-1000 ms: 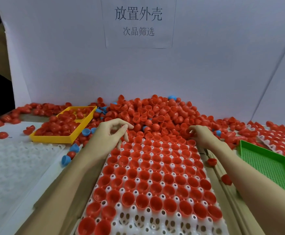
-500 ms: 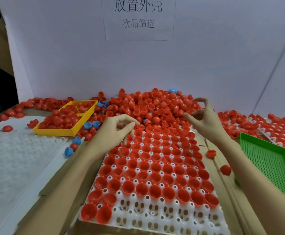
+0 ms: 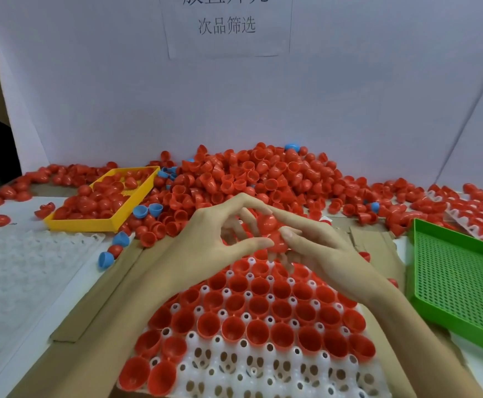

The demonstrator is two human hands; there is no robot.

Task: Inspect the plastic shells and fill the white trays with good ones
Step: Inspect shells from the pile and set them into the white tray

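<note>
A: While both hands meet over the far end of the white tray (image 3: pixel 251 377), what's each grip on?
B: Left hand (image 3: pixel 214 239) and right hand (image 3: pixel 318 248) both pinch the same red shells (image 3: pixel 272 231), held in the air between fingertips. Looks like two shells stacked; can't tell exactly how many.
A: Tray fill?
B: Red shells seated open side up in most pockets. Nearest rows show bare white pockets, except two shells at the near left corner.
A: Supply?
B: Big pile of red shells (image 3: pixel 263 179) on the table against the white backboard (image 3: pixel 119 96), a few blue shells (image 3: pixel 144 211) mixed in and scattered to the left.
A: Other bins?
B: Yellow tray (image 3: pixel 79 224) far left, holding red shells. Green mesh tray (image 3: pixel 464 282) on the right, bare mesh showing. Translucent tray (image 3: pixel 19 268) at near left. Another filled tray (image 3: pixel 479 214) at far right, partly cut off.
A: Under the white tray?
B: Cardboard sheets (image 3: pixel 105 297). Paper sign (image 3: pixel 226 27) with printed characters on the backboard.
</note>
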